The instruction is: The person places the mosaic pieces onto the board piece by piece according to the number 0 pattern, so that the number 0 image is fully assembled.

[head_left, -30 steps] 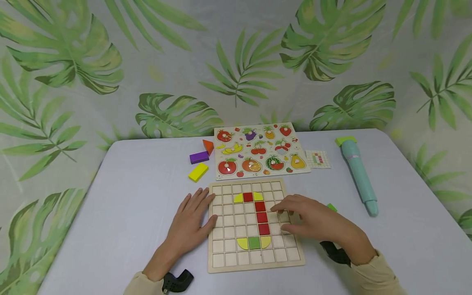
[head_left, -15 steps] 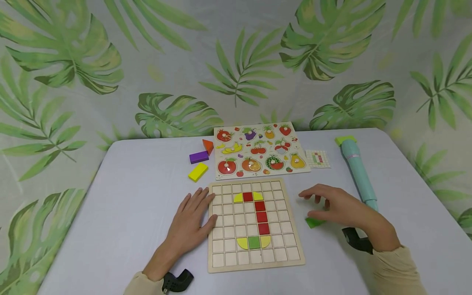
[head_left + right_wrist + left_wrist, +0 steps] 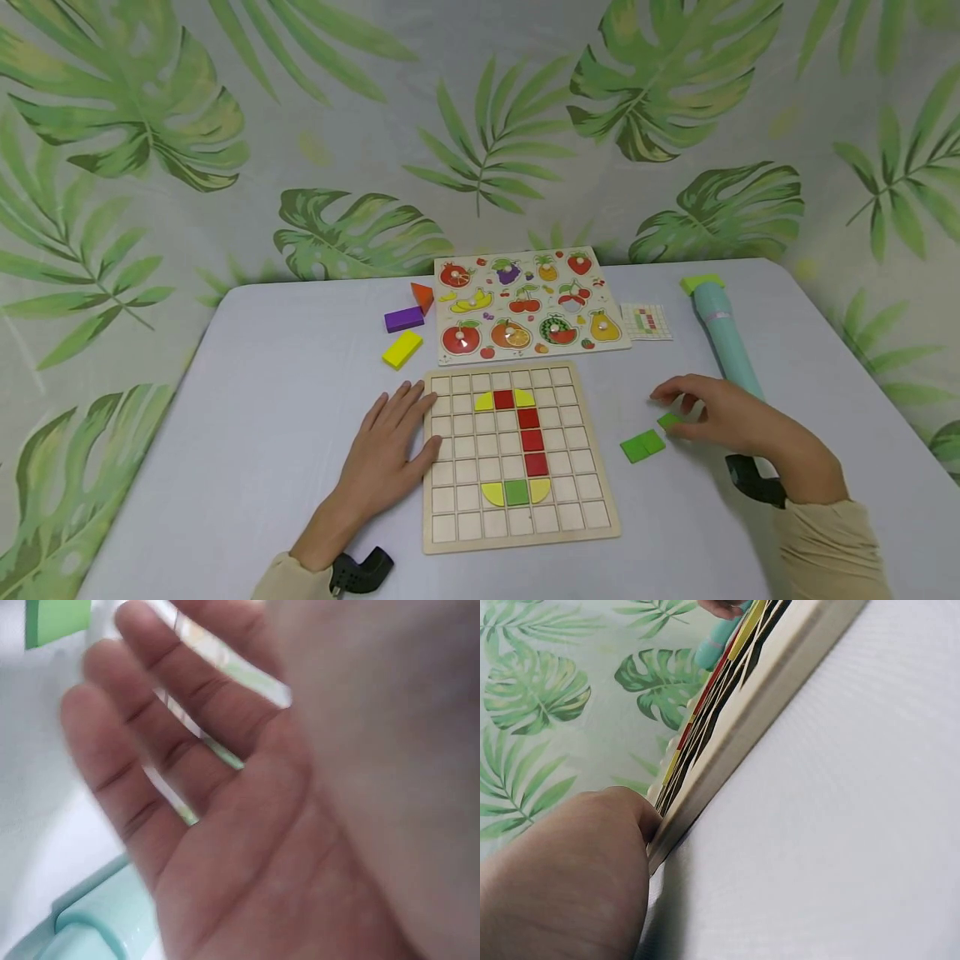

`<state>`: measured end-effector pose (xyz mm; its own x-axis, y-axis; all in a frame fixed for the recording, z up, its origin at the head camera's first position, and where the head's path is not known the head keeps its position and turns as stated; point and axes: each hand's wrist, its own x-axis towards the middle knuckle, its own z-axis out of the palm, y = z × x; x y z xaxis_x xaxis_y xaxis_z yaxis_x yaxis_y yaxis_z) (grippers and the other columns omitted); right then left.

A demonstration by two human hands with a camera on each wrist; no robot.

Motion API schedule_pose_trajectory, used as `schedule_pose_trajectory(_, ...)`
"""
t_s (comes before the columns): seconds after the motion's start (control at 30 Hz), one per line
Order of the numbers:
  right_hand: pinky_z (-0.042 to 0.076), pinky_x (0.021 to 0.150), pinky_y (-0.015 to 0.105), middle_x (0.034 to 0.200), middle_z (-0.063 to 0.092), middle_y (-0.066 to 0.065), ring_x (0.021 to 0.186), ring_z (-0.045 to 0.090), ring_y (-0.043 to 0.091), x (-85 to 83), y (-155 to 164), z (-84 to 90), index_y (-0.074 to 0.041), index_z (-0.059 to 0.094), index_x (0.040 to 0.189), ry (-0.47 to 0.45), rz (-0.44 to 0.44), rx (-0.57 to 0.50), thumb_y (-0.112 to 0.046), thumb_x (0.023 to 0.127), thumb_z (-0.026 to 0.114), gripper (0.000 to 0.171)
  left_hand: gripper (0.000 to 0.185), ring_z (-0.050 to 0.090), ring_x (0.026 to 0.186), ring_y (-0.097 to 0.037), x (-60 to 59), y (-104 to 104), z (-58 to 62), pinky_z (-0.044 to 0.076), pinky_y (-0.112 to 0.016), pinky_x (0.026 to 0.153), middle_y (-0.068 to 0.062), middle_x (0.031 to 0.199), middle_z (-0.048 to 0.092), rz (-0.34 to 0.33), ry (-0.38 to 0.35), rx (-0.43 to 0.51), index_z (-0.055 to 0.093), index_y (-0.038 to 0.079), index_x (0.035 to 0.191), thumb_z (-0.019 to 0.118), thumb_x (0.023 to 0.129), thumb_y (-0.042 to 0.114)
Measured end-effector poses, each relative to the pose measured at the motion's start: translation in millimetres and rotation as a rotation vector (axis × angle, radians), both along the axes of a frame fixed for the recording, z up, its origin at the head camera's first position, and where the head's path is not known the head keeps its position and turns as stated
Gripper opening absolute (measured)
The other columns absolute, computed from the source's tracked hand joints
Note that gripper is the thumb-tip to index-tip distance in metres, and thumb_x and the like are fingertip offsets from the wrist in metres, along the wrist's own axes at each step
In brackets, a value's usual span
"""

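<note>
A wooden grid board (image 3: 472, 546) lies flat, with red, yellow and green tiles set in some of its squares. My left hand (image 3: 393, 446) rests beside it with relaxed fingers, thumb and fingertips at its left edge. In the left wrist view that hand (image 3: 577, 877) is against the side of the board (image 3: 757, 712). To the right, my right hand (image 3: 716, 415) hovers over the table with fingers spread loosely, its thumb tip at a small green tile (image 3: 667, 421). Two more green tiles (image 3: 633, 450) lie side by side just left of it. The right wrist view shows the bare palm (image 3: 247, 847).
Behind the grid board is a fruit peg puzzle (image 3: 487, 321), with a small pattern card (image 3: 647, 323) at its right. A teal tube-shaped object (image 3: 727, 342) lies at the right. Yellow (image 3: 402, 351), purple (image 3: 404, 319) and orange (image 3: 422, 297) blocks lie at the upper left.
My right hand has moved from over the grid board out to the right, uncovering the green tiles on the table. The left hand and the board have stayed in place.
</note>
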<state>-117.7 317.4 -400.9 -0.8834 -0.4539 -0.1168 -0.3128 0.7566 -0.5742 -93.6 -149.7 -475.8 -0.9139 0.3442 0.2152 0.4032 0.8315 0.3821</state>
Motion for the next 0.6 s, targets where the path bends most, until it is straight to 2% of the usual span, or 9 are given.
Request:
schedule_pose_trajectory(0.23, 0.055, 0.071, 0.026, 0.107, 0.068, 0.003, 0.088, 0.057, 0.013, -0.2, 4, -7.1, -0.003, 0.068, 0.114, -0.031, -0.006, 0.044, -0.001, 0.081, 0.082, 0.036, 0.06, 0.029, 0.156, -0.027, -0.4, 0, -0.4, 0.016, -0.049, 0.129, -0.008, 0.165, 0.04, -0.002, -0.001, 0.002, 0.05, 0.013, 0.153, 0.059, 0.1, 0.04)
schedule_pose_trajectory(0.43, 0.053, 0.069, 0.026, 0.098, 0.066, -0.005, 0.082, 0.056, 0.01, -2.7, -2, -13.6, -0.009, 0.07, 0.104, 0.078, 0.006, 0.053, -0.004, 0.08, 0.085, 0.029, 0.06, 0.03, 0.156, -0.027, 0.1, 0, 0.0, 0.018, -0.05, 0.129, -0.008, 0.164, 0.04, 0.0, 0.004, 0.004, 0.051, 0.013, 0.152, 0.06, 0.1, 0.039)
schedule_pose_trajectory(0.6, 0.052, 0.068, 0.025, 0.098, 0.066, -0.007, 0.082, 0.057, 0.009, -5.2, -10, -16.7, -0.011, 0.071, 0.104, 0.137, -0.014, 0.063, -0.009, 0.081, 0.086, 0.028, 0.059, 0.032, 0.155, -0.029, 0.6, 0, 0.0, 0.02, -0.052, 0.128, -0.009, 0.163, 0.042, -0.004, 0.025, 0.008, 0.052, 0.012, 0.151, 0.061, 0.099, 0.038)
